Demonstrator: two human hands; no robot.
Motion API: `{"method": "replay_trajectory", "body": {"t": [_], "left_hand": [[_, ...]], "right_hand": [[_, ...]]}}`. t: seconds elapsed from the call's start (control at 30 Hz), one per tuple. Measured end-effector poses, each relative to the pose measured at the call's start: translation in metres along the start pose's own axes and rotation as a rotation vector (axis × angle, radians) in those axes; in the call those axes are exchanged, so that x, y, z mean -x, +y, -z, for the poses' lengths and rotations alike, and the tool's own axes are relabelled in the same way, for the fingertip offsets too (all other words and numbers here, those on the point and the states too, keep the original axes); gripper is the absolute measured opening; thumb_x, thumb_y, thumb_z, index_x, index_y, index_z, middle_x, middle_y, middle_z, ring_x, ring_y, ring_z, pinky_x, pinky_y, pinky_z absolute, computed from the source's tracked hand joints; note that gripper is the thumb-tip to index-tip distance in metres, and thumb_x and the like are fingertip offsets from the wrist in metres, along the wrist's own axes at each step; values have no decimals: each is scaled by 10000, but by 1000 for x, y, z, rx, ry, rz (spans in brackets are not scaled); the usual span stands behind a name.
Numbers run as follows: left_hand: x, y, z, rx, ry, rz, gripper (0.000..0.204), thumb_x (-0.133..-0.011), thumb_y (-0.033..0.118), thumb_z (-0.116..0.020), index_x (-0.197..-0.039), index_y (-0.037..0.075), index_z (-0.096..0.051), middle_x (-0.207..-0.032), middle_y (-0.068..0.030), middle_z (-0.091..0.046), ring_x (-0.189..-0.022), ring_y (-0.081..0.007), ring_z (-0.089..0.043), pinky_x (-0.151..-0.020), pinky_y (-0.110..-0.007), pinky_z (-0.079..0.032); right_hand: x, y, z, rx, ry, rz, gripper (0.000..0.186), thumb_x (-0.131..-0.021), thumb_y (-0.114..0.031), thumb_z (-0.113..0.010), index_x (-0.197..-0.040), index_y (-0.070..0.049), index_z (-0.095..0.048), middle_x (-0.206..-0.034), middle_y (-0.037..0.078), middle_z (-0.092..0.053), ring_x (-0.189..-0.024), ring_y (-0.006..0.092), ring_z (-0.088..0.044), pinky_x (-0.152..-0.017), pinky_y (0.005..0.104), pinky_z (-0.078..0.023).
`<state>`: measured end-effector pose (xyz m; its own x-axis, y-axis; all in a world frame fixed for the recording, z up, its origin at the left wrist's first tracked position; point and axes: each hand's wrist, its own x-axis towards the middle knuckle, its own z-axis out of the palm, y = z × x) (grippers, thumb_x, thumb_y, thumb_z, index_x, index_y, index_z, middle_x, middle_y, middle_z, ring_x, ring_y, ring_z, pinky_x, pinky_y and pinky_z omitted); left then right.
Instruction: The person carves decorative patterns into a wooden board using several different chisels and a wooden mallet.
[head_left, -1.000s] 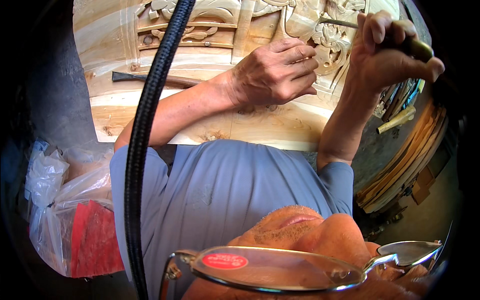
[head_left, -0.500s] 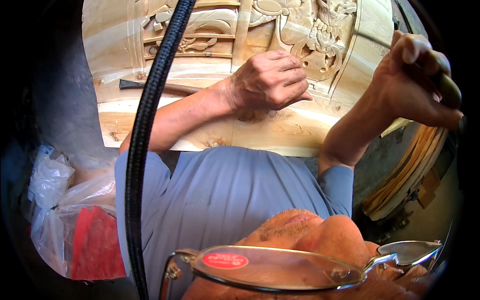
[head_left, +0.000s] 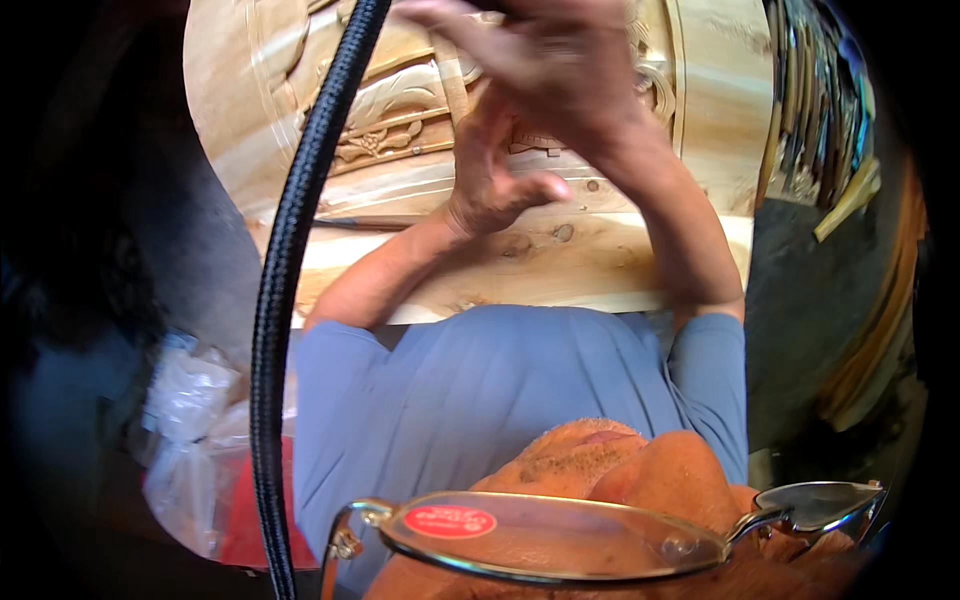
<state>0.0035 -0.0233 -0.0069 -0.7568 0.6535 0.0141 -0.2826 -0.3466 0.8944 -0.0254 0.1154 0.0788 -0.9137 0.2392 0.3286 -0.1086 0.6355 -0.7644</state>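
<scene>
Above the panel [head_left: 725, 130], the right hand [head_left: 570, 80] is blurred, its thumb out to the left and its fingers running past the top edge; I cannot tell whether its grip pinches anything. Just below and partly behind it, the left hand [head_left: 485, 175] has its thumb spread away from the fingers, whose tips are hidden.

Steady work here would call for a resting left wrist, fingers out of line with any edge, and a firm grip before force is used.

Below both grips lies the panel, its near edge running left to right and a straight border running away from the person; its far end is out of view, so its long axis is uncertain. Left of the left wrist, a chisel [head_left: 365, 222] lies nearly left to right, its darker end seemingly pointing left, behind the cord [head_left: 272, 300]. Farther right of the grips stand tools [head_left: 820, 110]; far lower left is a bag [head_left: 195, 400].
</scene>
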Motion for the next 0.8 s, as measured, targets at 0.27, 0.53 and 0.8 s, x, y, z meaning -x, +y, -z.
{"method": "replay_trajectory", "body": {"t": [0.27,0.53,0.8], "left_hand": [[-16,-5,-1,-115,-23,-123,1125,-877,673,-753,-1596,-33,-254,-1496,-237,-512,-1343,-346,-583,-1182,-488,-433],[-15,-5,-3,70,40,-116,1091,-841,370,-913,-1588,-41,-233,-1491,-247,-498,-1379,-378,-568,-1214,-480,-435],[-14,-7,-5,93,58,-102,1007,-865,297,-905,-1578,-43,-280,-1494,-225,-514,-1390,-359,-559,-1215,-464,-430]], "right_hand": [[0,11,-53,-14,83,268,225,-971,-322,-720,-1055,-121,-666,-752,99,-682,-628,284,-697,-532,407,-537],[-3,17,-48,-108,110,367,232,-889,-317,-765,-969,-133,-649,-732,88,-645,-647,293,-684,-580,424,-549],[-2,24,-48,-158,148,406,233,-897,-328,-768,-910,-135,-639,-732,76,-628,-643,282,-667,-562,407,-523]]}}
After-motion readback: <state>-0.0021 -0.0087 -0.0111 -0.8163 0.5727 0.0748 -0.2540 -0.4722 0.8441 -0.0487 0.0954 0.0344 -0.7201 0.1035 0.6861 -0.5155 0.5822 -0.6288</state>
